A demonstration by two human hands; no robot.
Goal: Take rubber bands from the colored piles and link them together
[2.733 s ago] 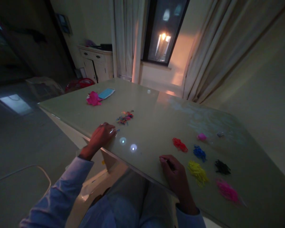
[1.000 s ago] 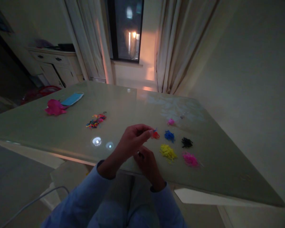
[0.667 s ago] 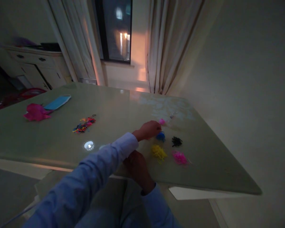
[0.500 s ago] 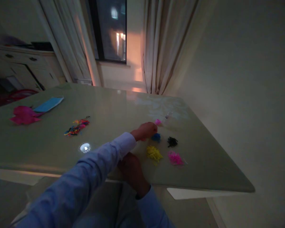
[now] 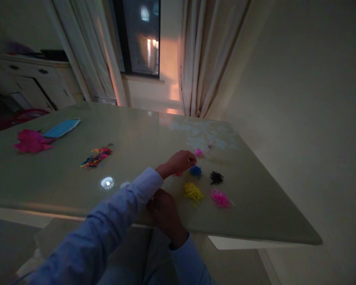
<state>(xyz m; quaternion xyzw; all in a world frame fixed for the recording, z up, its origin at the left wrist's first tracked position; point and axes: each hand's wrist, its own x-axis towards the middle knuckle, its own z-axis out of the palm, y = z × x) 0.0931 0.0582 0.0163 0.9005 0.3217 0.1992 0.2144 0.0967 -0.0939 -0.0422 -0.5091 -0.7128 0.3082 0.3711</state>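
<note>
My left hand (image 5: 182, 161) reaches over the table, thumb and fingers pinched together just above a blue pile (image 5: 195, 171) of small bands or strands. Whatever is in the pinch is too small to make out. A small pink pile (image 5: 198, 152) lies just beyond the fingertips, and a red pile (image 5: 178, 174) is partly covered by that wrist. Under my left forearm, close to the table's near edge, my right hand (image 5: 165, 213) is closed; its fingertips are partly hidden. To its right are a yellow pile (image 5: 192, 192), a black pile (image 5: 216, 177) and a bright pink pile (image 5: 220, 198).
A mixed multicoloured heap (image 5: 96, 157) lies left of my arms on the table (image 5: 130, 130). Farther left are crumpled pink material (image 5: 33, 141) and a blue face mask (image 5: 63, 128). A small clear item (image 5: 210, 144) sits toward the back right. The wall (image 5: 314, 118) borders the right.
My left hand has drawn back slightly to the left and turned a little, still pinched. My right hand stays nearly in place. The whole view has shifted slightly.
</note>
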